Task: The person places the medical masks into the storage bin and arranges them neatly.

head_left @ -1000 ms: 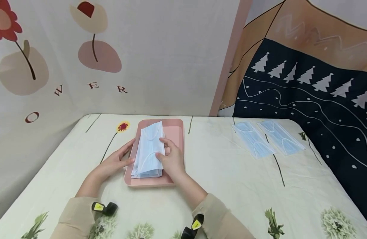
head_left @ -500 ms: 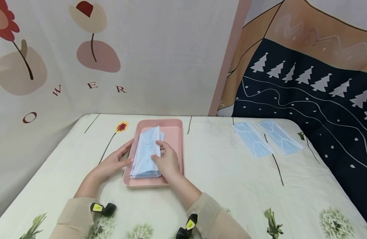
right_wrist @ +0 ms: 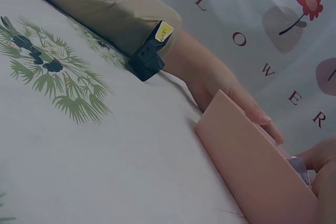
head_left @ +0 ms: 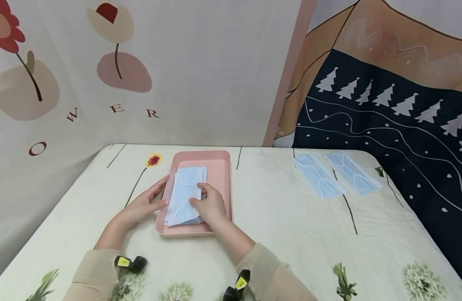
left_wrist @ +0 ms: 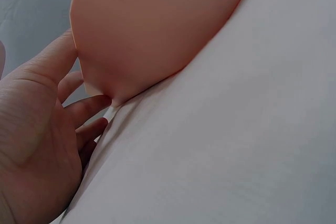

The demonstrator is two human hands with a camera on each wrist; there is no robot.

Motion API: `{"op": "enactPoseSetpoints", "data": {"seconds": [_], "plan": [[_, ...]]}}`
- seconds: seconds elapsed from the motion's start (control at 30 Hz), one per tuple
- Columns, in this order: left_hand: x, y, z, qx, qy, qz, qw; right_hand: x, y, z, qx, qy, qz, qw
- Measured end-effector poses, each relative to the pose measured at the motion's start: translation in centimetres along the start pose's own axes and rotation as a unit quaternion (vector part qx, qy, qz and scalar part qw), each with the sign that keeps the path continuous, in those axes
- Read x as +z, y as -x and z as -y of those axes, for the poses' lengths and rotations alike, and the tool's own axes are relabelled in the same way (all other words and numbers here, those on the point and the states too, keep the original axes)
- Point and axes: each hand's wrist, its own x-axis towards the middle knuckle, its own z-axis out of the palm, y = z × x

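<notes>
A small stack of light-blue pleated face masks [head_left: 183, 194] lies in a shallow pink tray [head_left: 218, 159], along its left side. My right hand [head_left: 212, 205] reaches over the tray's front right part and pinches the right edge of the top mask between thumb and fingers; the fingertips are partly hidden under it. Against the tray's left side rests my left hand [head_left: 142, 205], its fingers spread and fairly straight. In the left wrist view that hand's thumb and fingers [left_wrist: 89, 108] touch the tray's outer wall [left_wrist: 142, 35].
Two more face masks, a left one [head_left: 319, 175] and a right one [head_left: 353, 173], lie side by side at the table's back right. A flower-printed white cloth [head_left: 276, 217] covers the table. Printed curtains [head_left: 215, 83] hang behind it.
The top mask, first raised and reaching farther back, has come down and toward me, nearly in line with the stack. My right hand shifted slightly left and nearer; the left stays put.
</notes>
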Motion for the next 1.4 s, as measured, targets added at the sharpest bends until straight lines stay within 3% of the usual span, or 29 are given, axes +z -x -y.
{"op": "enactPoseSetpoints", "data": {"seconds": [0.2, 0.47, 0.93, 1.1, 1.2, 1.4], "plan": [[0.1, 0.0, -0.1, 0.001, -0.002, 0.000, 1.0000, -0.7, -0.3, -0.3, -0.005, 0.032, 0.038, 0.9988], [0.0, 0.0, -0.2, 0.001, -0.008, -0.002, 1.0000, -1.7, -0.7, -0.6, -0.033, 0.115, 0.086, 0.9891], [-0.1, 0.0, -0.6, -0.007, -0.012, -0.005, 0.9999, -1.7, -0.8, -0.4, -0.042, 0.208, 0.086, 0.9734], [-0.1, 0.1, -0.5, -0.008, -0.019, -0.005, 0.9998, -1.8, -0.7, -0.3, -0.044, 0.195, 0.089, 0.9756], [-0.1, 0.1, -0.4, -0.009, -0.019, -0.004, 0.9998, -2.2, -0.5, -0.3, -0.074, 0.178, 0.094, 0.9767], [0.1, 0.0, -0.2, -0.009, -0.011, -0.004, 0.9999, -4.1, 0.4, 0.0, -0.129, 0.094, 0.106, 0.9814]]}}
